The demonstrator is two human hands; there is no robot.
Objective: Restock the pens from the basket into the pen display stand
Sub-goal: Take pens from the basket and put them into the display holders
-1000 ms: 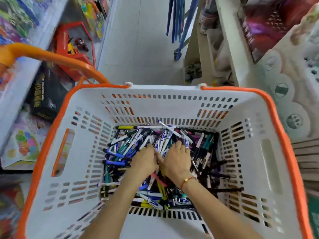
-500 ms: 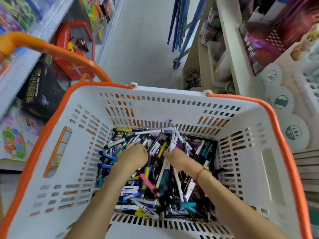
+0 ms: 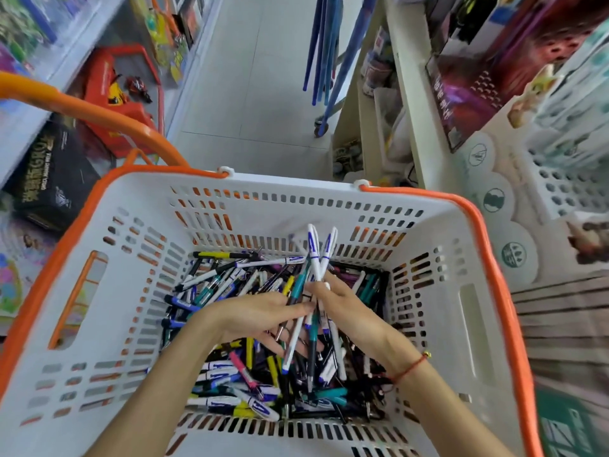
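Lifted now, clear of the heap: a small bunch of pens (image 3: 314, 285), mostly white-and-blue with a teal one among them, where a second ago both hands lay flat on the pile and half a second ago were only digging in. Right hand (image 3: 346, 311) curled round the bunch near its middle, caps fanned upward toward the far wall of the basket (image 3: 296, 199). Left hand (image 3: 260, 315) alongside, fingers fairly straight, tips against the lower barrels, steadying or squaring them rather than gripping. Still inside the basket, though, hovering just above the loose pens (image 3: 237, 384) that cover its floor.

So: first handful gathered, sorting step likely over, carry to the display not yet begun. Perforated white pen display stand (image 3: 563, 179) up at the right edge of the view, beside the shelf, well apart from the hands. Bulk of the stock untouched, hence many more handfuls to go. Bunch splayed, so a slip possible unless tightened before the move.
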